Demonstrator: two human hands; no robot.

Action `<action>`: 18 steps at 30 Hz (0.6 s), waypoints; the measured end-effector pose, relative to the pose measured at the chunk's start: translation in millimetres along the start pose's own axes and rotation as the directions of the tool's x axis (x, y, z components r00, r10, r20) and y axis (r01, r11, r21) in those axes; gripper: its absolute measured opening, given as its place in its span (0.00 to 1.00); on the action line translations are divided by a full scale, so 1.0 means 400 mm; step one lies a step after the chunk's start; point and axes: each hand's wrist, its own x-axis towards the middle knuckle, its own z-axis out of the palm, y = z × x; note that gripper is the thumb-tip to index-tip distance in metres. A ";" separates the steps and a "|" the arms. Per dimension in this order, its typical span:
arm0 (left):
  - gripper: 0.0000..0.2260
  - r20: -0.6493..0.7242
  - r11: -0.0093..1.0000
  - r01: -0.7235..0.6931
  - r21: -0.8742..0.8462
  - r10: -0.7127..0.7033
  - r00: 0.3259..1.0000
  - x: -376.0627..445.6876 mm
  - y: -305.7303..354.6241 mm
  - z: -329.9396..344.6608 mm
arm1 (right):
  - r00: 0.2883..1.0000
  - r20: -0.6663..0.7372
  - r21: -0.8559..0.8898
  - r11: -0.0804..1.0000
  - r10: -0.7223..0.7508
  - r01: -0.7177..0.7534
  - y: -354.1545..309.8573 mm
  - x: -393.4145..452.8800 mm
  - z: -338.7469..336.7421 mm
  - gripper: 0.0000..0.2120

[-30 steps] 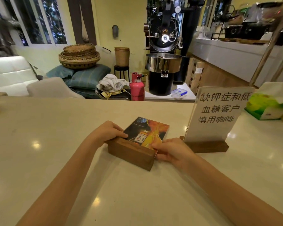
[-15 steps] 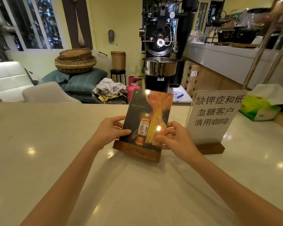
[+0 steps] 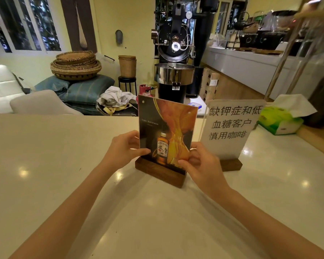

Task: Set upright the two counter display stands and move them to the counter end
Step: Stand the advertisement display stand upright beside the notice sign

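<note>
The whisky display stand (image 3: 166, 131), an acrylic panel with a bottle poster in a dark wooden base (image 3: 159, 172), stands upright on the pale counter (image 3: 64, 165) in the middle of the view. My left hand (image 3: 123, 148) pinches the panel's left edge low down. My right hand (image 3: 200, 165) pinches its lower right corner. Right behind it on the right, the white notice stand (image 3: 230, 126) with black characters stands upright on its own wooden base (image 3: 231, 164), untouched.
A green tissue box (image 3: 279, 118) lies at the counter's right end beside a raised wooden ledge (image 3: 318, 139). Slanted metal poles (image 3: 282, 58) rise at the right. Beyond the counter are a black coffee roaster (image 3: 174, 58), chairs and stacked baskets (image 3: 76, 65).
The whisky stand lay flat on its back a second ago; both hands have tipped it up, and it now stands vertical on its base. The notice stand has not moved.
</note>
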 end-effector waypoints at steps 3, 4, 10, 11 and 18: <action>0.16 0.009 0.999 -0.029 0.025 0.029 1.000 -0.008 0.003 0.002 | 0.999 0.001 -0.052 0.998 -0.041 0.041 0.007 -0.008 -0.004 0.13; 0.17 0.007 0.999 -0.031 0.035 0.031 1.000 -0.010 0.005 0.003 | 0.999 0.009 -0.042 0.999 -0.032 0.033 0.006 -0.008 -0.005 0.13; 0.19 0.016 0.995 -0.025 0.093 0.024 1.000 -0.013 -0.005 0.017 | 0.974 0.210 0.015 0.996 0.085 -0.090 0.001 0.001 -0.044 0.13; 0.19 0.010 0.995 -0.024 0.100 0.023 1.000 -0.013 -0.004 0.019 | 0.967 0.233 0.044 0.993 0.100 -0.114 0.004 -0.001 -0.060 0.12; 0.27 0.008 0.985 0.033 0.170 -0.035 0.999 -0.026 0.026 0.038 | 0.929 -0.222 0.059 0.955 0.295 -0.289 0.088 -0.014 -0.248 0.05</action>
